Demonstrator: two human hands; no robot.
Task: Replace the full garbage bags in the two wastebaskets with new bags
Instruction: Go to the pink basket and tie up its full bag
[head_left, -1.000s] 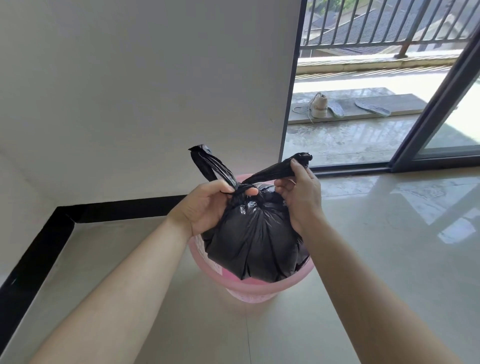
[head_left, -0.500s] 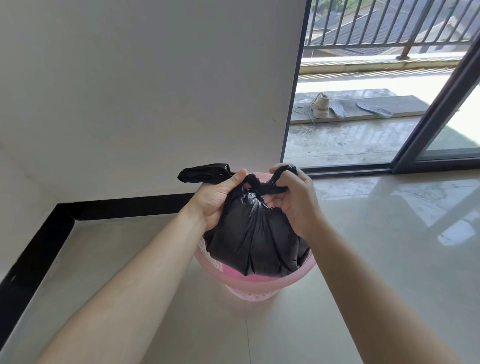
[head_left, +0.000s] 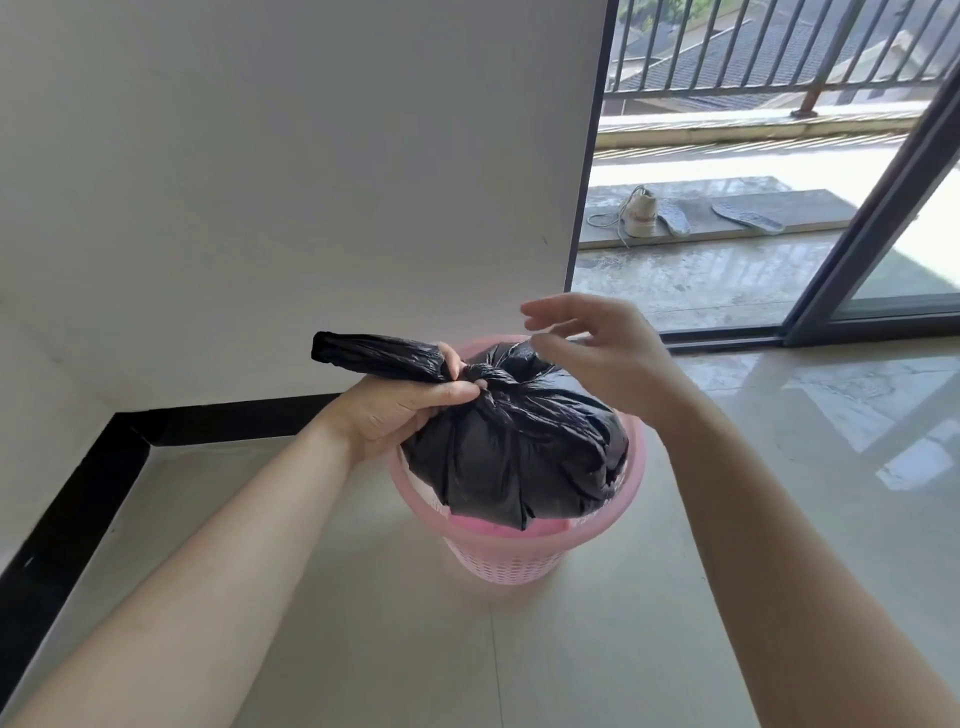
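One full garbage bag of black, crinkled plastic (head_left: 519, 447) sits in the mouth of a round pink plastic wastebasket with a perforated wall (head_left: 509, 571). Most of the bag's bulk bulges above the wastebasket's rim. The film is glossy and deeply creased, the folds running up to a tight knot (head_left: 483, 376) at the top, over the wastebasket's far half. The bag's near lower edge hangs inside the rim, with pink showing just beneath it.

Left hand (head_left: 400, 410): fingers curled round the twisted neck of the bag, right beside the knot, over the wastebasket's left rim. A twisted free tail of black plastic (head_left: 374, 353) sticks out leftward past my fist, clear of the wastebasket.

Right hand (head_left: 597, 353): fingers spread and relaxed, nothing in it. It hovers above the wastebasket's far right rim, just beyond the knot. I cannot tell whether a fingertip brushes the bag's top.

Surroundings: the wastebasket stands on glossy pale floor tiles (head_left: 519, 649). Behind it is a white wall (head_left: 311, 182) with a black skirting board (head_left: 223, 426). Beyond it to the right a dark sliding-door frame (head_left: 883, 208) stands open onto a balcony, where a white sneaker (head_left: 641, 215) lies on a grey slab.
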